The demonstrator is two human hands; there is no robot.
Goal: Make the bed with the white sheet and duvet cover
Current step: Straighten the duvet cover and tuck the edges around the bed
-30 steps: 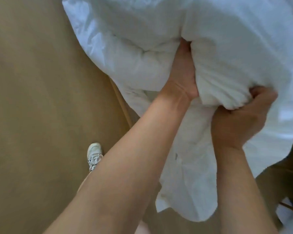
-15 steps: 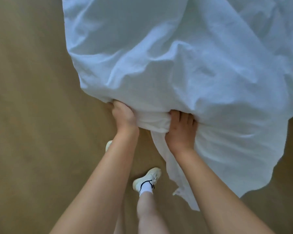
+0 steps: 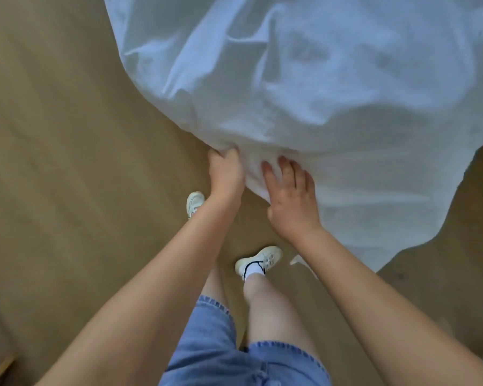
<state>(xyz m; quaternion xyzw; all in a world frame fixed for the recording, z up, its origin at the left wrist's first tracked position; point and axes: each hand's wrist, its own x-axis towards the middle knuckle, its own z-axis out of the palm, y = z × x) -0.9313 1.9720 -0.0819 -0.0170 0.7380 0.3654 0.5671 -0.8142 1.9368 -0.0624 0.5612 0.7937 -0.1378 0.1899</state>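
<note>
We wear blue denim shorts (image 3: pixel 215 344) in a mid wash, the hems rimmed with darker stitching and slightly rough at the edge. Our right foot has a white lace-up sneaker (image 3: pixel 262 260) over a white sock (image 3: pixel 253 270) with a thin dark band looping round the ankle. The left sneaker (image 3: pixel 195 203), also white and laced, shows only in part past our forearm. Our arms are bare along their visible length, as are our left hand (image 3: pixel 225 176) and right hand (image 3: pixel 290 201).
</note>
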